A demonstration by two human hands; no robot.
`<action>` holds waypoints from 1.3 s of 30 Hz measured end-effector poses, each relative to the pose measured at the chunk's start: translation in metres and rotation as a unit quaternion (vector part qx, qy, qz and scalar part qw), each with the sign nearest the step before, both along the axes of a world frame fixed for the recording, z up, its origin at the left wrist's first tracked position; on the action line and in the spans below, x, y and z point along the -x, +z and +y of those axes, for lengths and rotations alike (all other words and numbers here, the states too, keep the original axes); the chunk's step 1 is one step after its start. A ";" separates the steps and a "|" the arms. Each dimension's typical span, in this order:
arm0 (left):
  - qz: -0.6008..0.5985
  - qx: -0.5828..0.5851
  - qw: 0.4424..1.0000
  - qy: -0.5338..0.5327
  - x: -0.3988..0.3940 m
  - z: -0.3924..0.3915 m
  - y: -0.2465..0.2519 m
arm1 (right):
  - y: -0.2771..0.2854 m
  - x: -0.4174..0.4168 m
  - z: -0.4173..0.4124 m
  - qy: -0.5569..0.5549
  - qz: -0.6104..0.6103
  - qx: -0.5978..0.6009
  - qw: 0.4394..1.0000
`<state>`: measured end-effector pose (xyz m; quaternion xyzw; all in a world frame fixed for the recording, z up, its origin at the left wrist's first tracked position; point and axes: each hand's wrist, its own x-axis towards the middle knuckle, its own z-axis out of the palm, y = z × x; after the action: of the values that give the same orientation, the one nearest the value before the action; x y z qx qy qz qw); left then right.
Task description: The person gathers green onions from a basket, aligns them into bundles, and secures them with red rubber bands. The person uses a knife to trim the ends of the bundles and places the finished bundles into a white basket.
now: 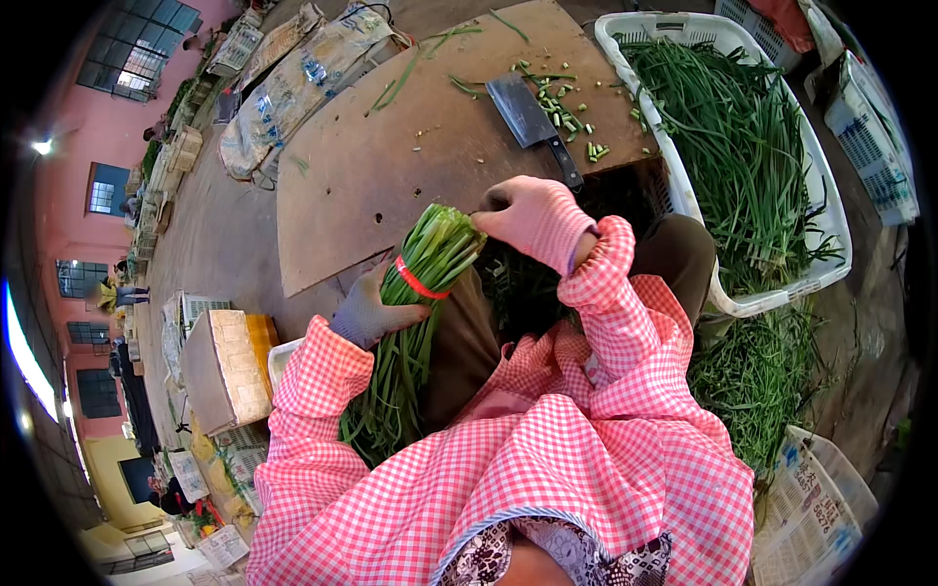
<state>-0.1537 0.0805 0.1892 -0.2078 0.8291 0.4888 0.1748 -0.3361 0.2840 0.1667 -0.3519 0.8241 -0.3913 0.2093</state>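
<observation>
My left hand [376,309], in a grey knitted glove, holds a thick bundle of garlic chives [419,299] against my lap. A red band [415,279] wraps the bundle below its pale stem ends, which point up towards the board, while the leaves hang down by my left sleeve. My right hand [537,220], in a pinkish striped glove, has its fingertips at the edge of those stem ends; whether they pinch a stem is hidden. Beyond it, a cleaver [522,110] with a black handle lies on a wooden board [352,168], beside cut stem pieces [560,110].
A white plastic crate [692,198] full of loose green chives [722,139] stands on my right. Leaf scraps [758,381] lie below it, near another crate [813,505]. A cardboard box [223,370] is on my left. Farther off, a person [117,294] is on the left.
</observation>
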 end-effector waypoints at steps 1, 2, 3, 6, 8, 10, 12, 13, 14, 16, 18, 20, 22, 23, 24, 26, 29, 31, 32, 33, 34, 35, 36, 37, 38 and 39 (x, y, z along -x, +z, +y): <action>0.007 0.012 1.000 -0.003 0.001 0.003 0.003 | 0.003 -0.003 -0.006 0.016 0.007 -0.009 1.000; 0.014 0.024 1.000 -0.006 0.002 0.007 0.006 | 0.005 -0.008 -0.010 0.020 0.018 0.013 1.000; 0.023 0.034 0.999 -0.010 0.004 0.010 0.006 | 0.007 -0.012 -0.014 0.024 0.032 0.033 0.999; 0.024 0.043 0.999 -0.010 0.004 0.013 0.000 | 0.003 -0.013 -0.030 0.044 0.067 -0.056 0.995; 0.016 0.059 0.998 -0.023 0.000 0.008 -0.003 | -0.013 -0.011 -0.034 0.061 0.046 -0.032 0.997; 0.018 0.079 0.996 -0.038 0.001 0.004 -0.008 | -0.027 -0.009 -0.026 0.042 -0.015 0.004 0.999; 0.024 0.103 0.993 -0.048 0.001 0.001 -0.016 | -0.062 0.004 -0.015 0.002 0.010 0.027 1.000; 0.029 0.090 0.995 -0.045 0.000 -0.001 -0.019 | -0.072 0.011 -0.004 -0.038 0.033 0.028 0.998; 0.034 0.076 0.996 -0.043 0.000 -0.002 -0.022 | -0.079 0.018 0.013 -0.056 0.047 0.007 0.997; 0.037 0.080 0.995 -0.036 -0.005 -0.006 -0.026 | -0.066 0.026 0.030 -0.074 0.039 -0.093 0.992; 0.040 0.110 0.992 -0.039 -0.010 -0.007 -0.027 | -0.050 0.033 0.042 -0.076 0.009 -0.204 0.976; 0.053 0.106 0.992 -0.032 -0.007 0.005 -0.017 | -0.074 0.044 0.056 -0.098 0.070 -0.188 0.975; 0.105 0.153 0.982 -0.047 -0.011 0.011 -0.017 | -0.066 0.050 0.062 -0.078 0.032 -0.188 0.979; 0.151 0.198 0.966 -0.062 -0.020 0.013 -0.023 | -0.065 0.050 0.063 -0.026 0.061 -0.119 0.991; 0.194 0.241 0.947 -0.081 -0.026 0.016 -0.026 | -0.063 0.051 0.066 0.028 0.087 -0.052 0.994; 0.199 0.259 0.942 -0.074 -0.040 0.021 -0.030 | -0.011 0.026 0.053 -0.005 -0.121 0.124 0.985; 0.210 0.297 0.927 -0.095 -0.036 0.033 -0.029 | -0.008 0.003 0.031 0.183 -0.049 0.222 0.957; 0.200 0.336 0.912 -0.125 -0.037 0.035 -0.032 | -0.104 -0.021 -0.014 0.085 0.075 0.199 0.973; 0.198 0.377 0.895 -0.136 -0.040 0.040 -0.030 | -0.102 -0.018 -0.009 0.075 0.041 -0.040 0.995; 0.205 0.367 0.899 -0.125 -0.044 0.040 -0.028 | -0.100 -0.017 0.003 0.055 0.001 -0.276 0.960; 0.217 0.354 0.903 -0.112 -0.048 0.037 -0.031 | -0.108 -0.014 0.008 0.102 0.050 -0.251 0.961; 0.229 0.340 0.907 -0.099 -0.049 0.035 -0.034 | -0.122 -0.009 0.014 0.149 0.098 -0.225 0.958; 0.217 0.321 0.918 -0.086 -0.047 0.036 -0.035 | -0.150 -0.004 0.027 0.130 0.184 -0.145 0.963; 0.224 0.321 0.916 -0.090 -0.046 0.036 -0.036 | -0.128 0.007 0.029 0.043 0.117 -0.061 0.990; 0.231 0.322 0.913 -0.094 -0.045 0.035 -0.036 | -0.106 0.010 0.036 0.001 -0.090 0.023 0.996; 0.229 0.319 0.914 -0.096 -0.052 0.035 -0.037 | -0.067 0.001 0.041 -0.038 -0.300 0.100 0.948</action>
<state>-0.1013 0.1151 0.1521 -0.0545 0.9742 0.2131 -0.0498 -0.3373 0.3247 0.1002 -0.2059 0.6930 -0.5665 0.3954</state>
